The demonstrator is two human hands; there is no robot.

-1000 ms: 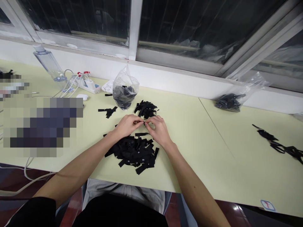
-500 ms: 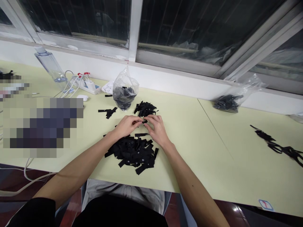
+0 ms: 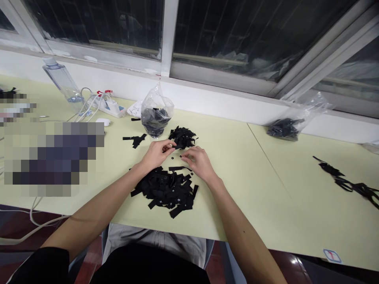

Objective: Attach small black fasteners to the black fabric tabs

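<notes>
My left hand [image 3: 160, 153] pinches the end of a black fabric strip [image 3: 177, 147] at the near side of the far pile of black strips [image 3: 183, 136]. Beside it on the right, my right hand [image 3: 197, 161] has its thumb and forefinger together at a small black ring [image 3: 181, 156]. Another small black ring [image 3: 172, 158] lies on the table between the hands. Nearer to me spreads a larger pile of black strips [image 3: 168, 189], some with small white marks. A single strip [image 3: 177, 168] lies along its far edge.
A clear bag of black pieces [image 3: 156, 116] stands behind the hands. Left are a water bottle [image 3: 63, 81], a power strip [image 3: 109, 106] and a blurred patch. Right are another bag [image 3: 286, 128] and black straps [image 3: 349, 179] on the table [image 3: 251, 205].
The hands have moved apart; my left hand has shifted slightly left and up to the far pile, my right hand slightly right and down. Small rings on the table now show between them.
</notes>
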